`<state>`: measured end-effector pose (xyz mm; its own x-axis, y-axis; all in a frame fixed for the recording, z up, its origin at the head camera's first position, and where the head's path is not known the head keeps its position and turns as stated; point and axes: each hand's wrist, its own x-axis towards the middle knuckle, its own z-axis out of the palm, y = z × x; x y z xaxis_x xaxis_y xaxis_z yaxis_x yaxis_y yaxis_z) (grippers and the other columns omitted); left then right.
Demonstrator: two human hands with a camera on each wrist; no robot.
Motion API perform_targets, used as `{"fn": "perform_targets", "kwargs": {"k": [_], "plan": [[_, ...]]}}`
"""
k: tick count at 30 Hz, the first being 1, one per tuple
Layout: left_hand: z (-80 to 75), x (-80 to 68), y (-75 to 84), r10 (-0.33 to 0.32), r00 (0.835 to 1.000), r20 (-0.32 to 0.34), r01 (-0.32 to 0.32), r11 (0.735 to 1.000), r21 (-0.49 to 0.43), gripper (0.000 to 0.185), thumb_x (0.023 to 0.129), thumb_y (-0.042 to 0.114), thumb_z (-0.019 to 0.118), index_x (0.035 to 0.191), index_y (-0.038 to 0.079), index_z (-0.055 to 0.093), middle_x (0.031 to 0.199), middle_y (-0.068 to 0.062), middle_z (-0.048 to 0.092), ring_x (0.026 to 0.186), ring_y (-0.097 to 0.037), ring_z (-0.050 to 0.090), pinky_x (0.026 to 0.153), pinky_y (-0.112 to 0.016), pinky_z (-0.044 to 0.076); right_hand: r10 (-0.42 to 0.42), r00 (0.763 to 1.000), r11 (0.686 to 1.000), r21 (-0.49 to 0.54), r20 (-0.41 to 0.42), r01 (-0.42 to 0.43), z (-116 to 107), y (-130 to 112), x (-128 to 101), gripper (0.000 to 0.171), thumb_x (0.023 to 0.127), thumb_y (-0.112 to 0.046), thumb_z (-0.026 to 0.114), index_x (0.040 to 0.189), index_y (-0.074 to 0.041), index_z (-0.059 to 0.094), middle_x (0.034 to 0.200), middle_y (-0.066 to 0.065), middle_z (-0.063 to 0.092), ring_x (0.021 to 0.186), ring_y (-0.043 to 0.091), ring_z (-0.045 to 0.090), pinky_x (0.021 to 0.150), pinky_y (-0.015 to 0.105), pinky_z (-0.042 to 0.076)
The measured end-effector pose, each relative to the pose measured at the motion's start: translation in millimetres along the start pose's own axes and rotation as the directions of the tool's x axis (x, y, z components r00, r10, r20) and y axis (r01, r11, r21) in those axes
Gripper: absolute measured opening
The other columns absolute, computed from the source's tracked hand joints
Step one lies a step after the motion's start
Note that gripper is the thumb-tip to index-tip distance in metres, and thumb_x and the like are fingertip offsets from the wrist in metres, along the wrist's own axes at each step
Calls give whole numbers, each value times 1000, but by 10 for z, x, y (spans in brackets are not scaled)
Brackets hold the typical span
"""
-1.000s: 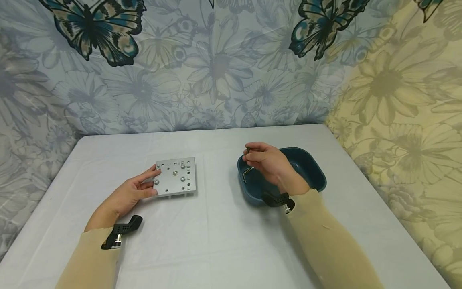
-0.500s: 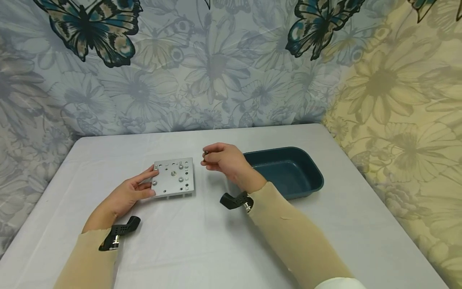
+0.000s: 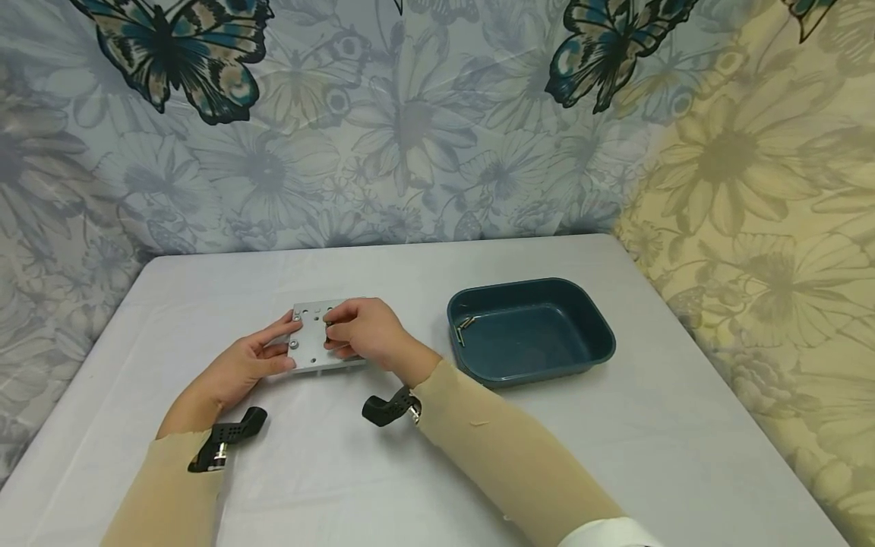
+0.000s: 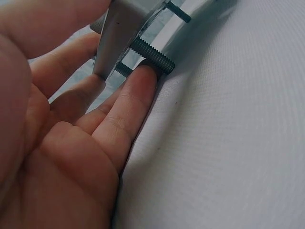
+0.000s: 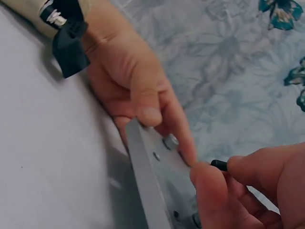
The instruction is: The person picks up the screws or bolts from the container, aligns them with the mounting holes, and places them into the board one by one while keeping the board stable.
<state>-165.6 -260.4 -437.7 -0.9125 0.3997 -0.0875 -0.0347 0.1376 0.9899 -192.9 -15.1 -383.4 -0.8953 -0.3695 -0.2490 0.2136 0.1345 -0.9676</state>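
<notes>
A silver metal plate (image 3: 309, 351) with several holes and socket-head bolts lies left of centre in the head view. My left hand (image 3: 235, 372) grips its left edge, thumb at the near corner and fingers along the side. Threaded bolt shanks (image 4: 155, 55) stick out under the plate in the left wrist view, one fingertip right at the thickest. Over the right part of the plate, my right hand (image 3: 374, 334) pinches a small dark bolt (image 5: 219, 165) between thumb and finger. One bolt head (image 5: 170, 141) stands on the plate near the left fingers. The right hand hides several holes.
A dark blue tray (image 3: 540, 372) stands to the right, with a few brass-coloured bolts (image 3: 465, 325) at its left end. White cloth (image 3: 383, 486) covers the table. A butterfly-patterned fabric (image 3: 410, 137) hangs behind it.
My right hand has moved left from above the tray to the plate, carrying the small bolt, and the bolts in the tray show again. The left hand still holds the plate.
</notes>
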Motion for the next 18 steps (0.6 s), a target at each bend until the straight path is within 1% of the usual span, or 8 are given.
{"fn": "perform_targets", "kwargs": {"k": [3,5,7,9,11,15,18], "plan": [[-10,3,0,-12,1000,-9,12,1000,23,72,92,8,71,153,-2,34,166,-7,2,123,-4,48,92,-20,48,-18,1000,999,-51,7,19,70,28,12,18,93,-3,69,110,-4,73,89,8,72,77,20,71,62,32,58],[-13,5,-1,-21,1000,-15,21,999,37,72,92,9,72,153,-1,35,166,-7,3,129,-13,45,92,-20,47,-30,999,996,-80,10,31,103,45,17,17,93,-3,69,109,-4,73,86,7,71,75,20,70,62,32,58],[-13,7,-1,-27,999,-17,28,999,42,72,92,10,72,153,0,35,166,-7,3,135,-25,39,93,-20,47,-44,999,993,-109,13,45,128,58,20,16,93,-3,69,109,-4,73,85,5,71,74,19,70,63,32,58],[-14,11,-1,-31,999,-20,31,999,40,73,92,11,73,154,0,35,166,-6,3,139,-36,32,93,-20,47,-61,998,988,-141,14,63,147,62,17,15,93,-3,69,108,-5,73,84,4,71,74,18,70,63,31,58],[-19,13,-2,-25,1000,-16,25,999,41,73,92,12,72,154,0,34,166,-7,2,140,-42,26,93,-20,47,-81,997,980,-181,19,83,162,60,10,15,93,-3,70,107,-6,74,83,4,71,72,17,69,61,30,57],[-17,11,-1,-23,1000,-17,24,999,39,73,93,11,72,154,0,34,166,-7,2,140,-43,26,93,-20,47,-113,993,960,-255,38,119,180,49,-11,14,93,-4,70,106,-6,75,78,3,71,66,16,66,59,32,57],[-13,8,1,-28,999,-22,29,998,48,73,92,12,73,154,1,35,166,-7,3,138,-38,31,93,-20,47,-124,991,949,-288,42,131,185,54,-18,14,93,-4,70,105,-6,75,75,2,71,62,15,65,58,31,56]]}}
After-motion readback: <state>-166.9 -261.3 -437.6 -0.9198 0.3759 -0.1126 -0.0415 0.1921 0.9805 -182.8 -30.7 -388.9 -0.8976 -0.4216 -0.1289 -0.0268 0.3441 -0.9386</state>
